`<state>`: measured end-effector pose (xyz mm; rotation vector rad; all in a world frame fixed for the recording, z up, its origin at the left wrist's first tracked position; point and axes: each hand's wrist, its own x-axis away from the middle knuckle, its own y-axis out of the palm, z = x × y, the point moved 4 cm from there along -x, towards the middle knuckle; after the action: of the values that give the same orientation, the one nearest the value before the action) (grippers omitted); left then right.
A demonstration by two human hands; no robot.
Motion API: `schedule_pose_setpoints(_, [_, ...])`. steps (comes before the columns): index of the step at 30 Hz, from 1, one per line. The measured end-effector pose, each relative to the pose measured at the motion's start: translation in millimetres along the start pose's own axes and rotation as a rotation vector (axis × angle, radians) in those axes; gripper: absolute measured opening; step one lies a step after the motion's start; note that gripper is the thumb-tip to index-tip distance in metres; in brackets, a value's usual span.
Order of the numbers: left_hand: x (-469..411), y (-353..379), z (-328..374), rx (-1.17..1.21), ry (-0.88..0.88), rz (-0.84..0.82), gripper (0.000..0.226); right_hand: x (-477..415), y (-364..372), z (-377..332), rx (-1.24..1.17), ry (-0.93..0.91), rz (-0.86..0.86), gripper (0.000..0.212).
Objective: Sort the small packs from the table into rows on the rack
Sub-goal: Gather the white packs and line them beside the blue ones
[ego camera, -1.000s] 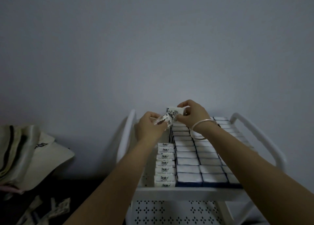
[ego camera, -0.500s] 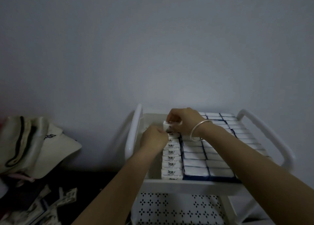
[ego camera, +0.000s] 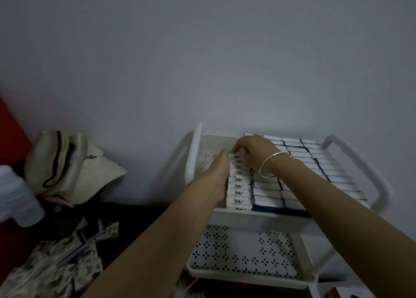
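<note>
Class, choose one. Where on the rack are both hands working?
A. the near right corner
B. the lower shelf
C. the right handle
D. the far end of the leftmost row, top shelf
D: the left hand and right hand meet at a pack at the far end of the leftmost row on the top shelf of the rack.

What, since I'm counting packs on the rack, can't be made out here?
Head view only.
Pinched pack and left row, far end: mostly covered by the right hand.
Print on that row: too small and dim.
Loose packs, lower left: blurred, cut by the frame edge.
</note>
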<state>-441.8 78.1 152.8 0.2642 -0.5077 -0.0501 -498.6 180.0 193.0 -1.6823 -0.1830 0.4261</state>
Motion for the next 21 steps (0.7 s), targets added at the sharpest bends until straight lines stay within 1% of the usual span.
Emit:
schedule_pose_setpoints(2, [19, -1, 0, -0.095, 0.06, -0.006, 0.059, 11, -14, -14, -0.073, -0.017, 0.116, 0.034])
schedule_pose_setpoints(3, [30, -4, 2, -0.158, 0.114, -0.004, 0.055, 20, -24, -24, -0.162, -0.018, 0.198, 0.033])
schedule_pose_setpoints(5, [54, -22, 3, -0.233, 0.246, 0.003, 0.052, 47, -42, -50, -0.436, 0.017, 0.355, 0.033])
schedule_pose_setpoints(6, [67, -33, 1, -0.235, 0.283, -0.007, 0.051, 62, -47, -66, -0.581, 0.043, 0.38, 0.033])
schedule_pose_setpoints(7, [79, -46, -1, -0.217, 0.309, -0.021, 0.048, 77, -47, -84, -0.722, 0.046, 0.361, 0.033])
schedule_pose_setpoints(8, [96, -63, -6, -0.157, 0.328, -0.022, 0.042, 90, -42, -105, -0.836, 0.02, 0.308, 0.033])
schedule_pose_setpoints(10, [120, -103, -23, -0.039, 0.357, -0.004, 0.026, 112, -20, -148, -0.954, -0.075, 0.191, 0.033])
schedule_pose_setpoints(12, [144, -145, -42, -0.02, 0.43, 0.058, 0.028, 127, 17, -183, -0.962, -0.126, 0.059, 0.03])
schedule_pose_setpoints(13, [154, -173, -58, -0.04, 0.451, 0.138, 0.029, 131, 44, -203, -0.934, -0.139, -0.047, 0.031])
schedule_pose_setpoints(15, [164, -231, -98, -0.166, 0.427, 0.395, 0.028, 138, 102, -234, -0.865, -0.132, -0.278, 0.036])
schedule_pose_setpoints(17, [172, -296, -153, -0.317, 0.3, 0.698, 0.027, 143, 166, -256, -0.811, -0.092, -0.473, 0.032])
schedule_pose_setpoints(19, [186, -349, -205, -0.4, 0.164, 0.87, 0.026, 142, 222, -276, -0.701, -0.064, -0.598, 0.021])
schedule_pose_setpoints(21, [195, -387, -248, -0.495, 0.076, 0.973, 0.026, 142, 265, -295, -0.572, -0.048, -0.683, 0.019])
